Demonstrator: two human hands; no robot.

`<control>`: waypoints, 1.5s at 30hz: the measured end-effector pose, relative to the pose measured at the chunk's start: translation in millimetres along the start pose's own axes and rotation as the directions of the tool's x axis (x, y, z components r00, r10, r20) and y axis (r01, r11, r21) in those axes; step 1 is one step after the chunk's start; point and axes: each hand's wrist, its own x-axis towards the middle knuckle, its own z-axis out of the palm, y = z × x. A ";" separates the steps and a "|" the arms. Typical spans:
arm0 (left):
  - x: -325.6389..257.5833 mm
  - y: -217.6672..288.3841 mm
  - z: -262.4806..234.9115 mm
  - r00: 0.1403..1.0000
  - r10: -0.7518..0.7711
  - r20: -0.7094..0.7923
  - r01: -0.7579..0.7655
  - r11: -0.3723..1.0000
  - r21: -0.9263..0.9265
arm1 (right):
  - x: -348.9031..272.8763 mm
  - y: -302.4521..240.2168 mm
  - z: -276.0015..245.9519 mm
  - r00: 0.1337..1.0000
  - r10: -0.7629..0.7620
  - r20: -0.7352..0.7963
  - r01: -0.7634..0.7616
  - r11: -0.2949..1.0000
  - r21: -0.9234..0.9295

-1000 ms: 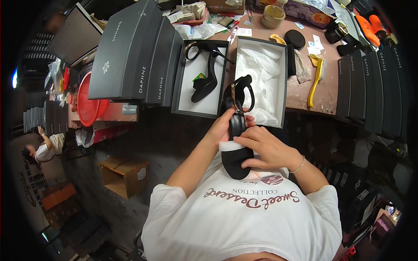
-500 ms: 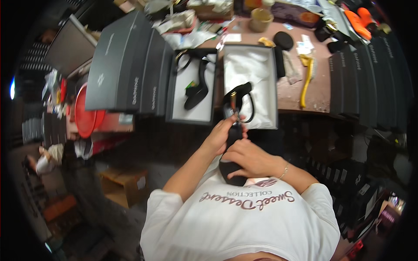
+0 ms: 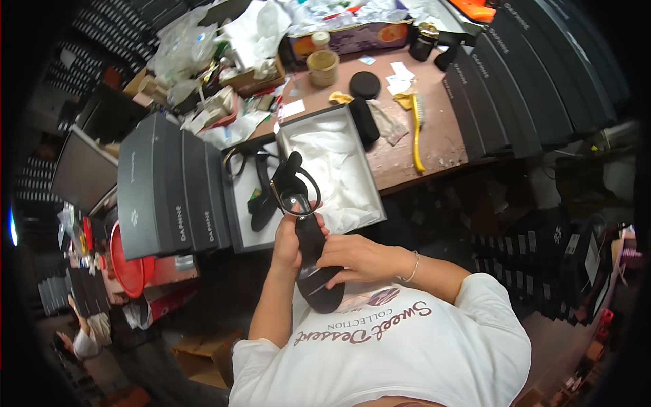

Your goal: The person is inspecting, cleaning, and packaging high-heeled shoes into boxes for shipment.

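Observation:
I hold a black strappy sandal (image 3: 312, 261) upright in front of my chest, sole toward me, its ankle strap looping above my fingers. My left hand (image 3: 290, 243) grips its left side near the heel. My right hand (image 3: 347, 256) wraps the sole from the right. Just beyond stands an open grey shoebox (image 3: 369, 197) lined with white tissue paper (image 3: 332, 169). The second black sandal (image 3: 261, 193) lies in the box lid to its left.
A row of closed grey shoeboxes (image 3: 166, 186) stands at the left, more stacked boxes (image 3: 522, 81) at the right. On the brown table (image 3: 441, 142) lie a yellow brush (image 3: 415, 129), a round black lid (image 3: 365, 84) and a jar (image 3: 323, 66). A red tub (image 3: 129, 268) sits lower left.
The view has swung, so the table and boxes now sit tilted and nearer. Both hands still hold the sandal in front of my chest, its sole turned more toward me.

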 end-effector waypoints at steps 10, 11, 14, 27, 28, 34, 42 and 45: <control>76.6 2.2 105.5 0.863 0.431 0.261 -0.484 0.854 0.191 | -37.0 8.4 -62.5 0.758 0.305 -0.576 -0.330 0.942 0.065; 74.1 6.1 119.6 0.829 0.385 0.405 -0.530 0.773 0.350 | -47.9 13.3 -71.5 0.715 0.269 -0.645 -0.338 0.941 0.018; 119.7 28.4 92.2 0.735 0.257 0.627 -0.669 0.130 0.731 | -78.7 37.8 -118.6 0.477 0.171 -0.862 -0.488 0.867 -0.099; 242.1 27.5 13.9 0.804 0.292 0.518 -0.207 -0.679 0.704 | -71.6 122.9 -165.3 0.526 0.090 -0.846 -0.651 0.682 -0.332; 232.8 33.2 17.5 0.776 0.323 0.541 -0.248 -0.632 0.734 | -58.2 119.6 -156.7 0.584 0.115 -0.803 -0.583 0.748 -0.316; 134.9 56.7 36.1 0.728 0.331 0.600 -0.439 -0.446 0.780 | 40.6 62.3 -104.9 0.879 0.043 -0.475 -0.385 0.651 -0.654; 82.8 76.0 -54.2 0.736 0.596 0.323 -0.414 0.019 0.910 | 46.5 108.5 -51.2 0.963 0.224 -0.153 -0.263 0.635 -0.726; 98.4 96.2 -98.1 0.760 0.648 0.048 -0.001 -0.073 0.997 | 34.1 133.0 -25.9 0.953 0.291 -0.088 -0.262 0.640 -0.722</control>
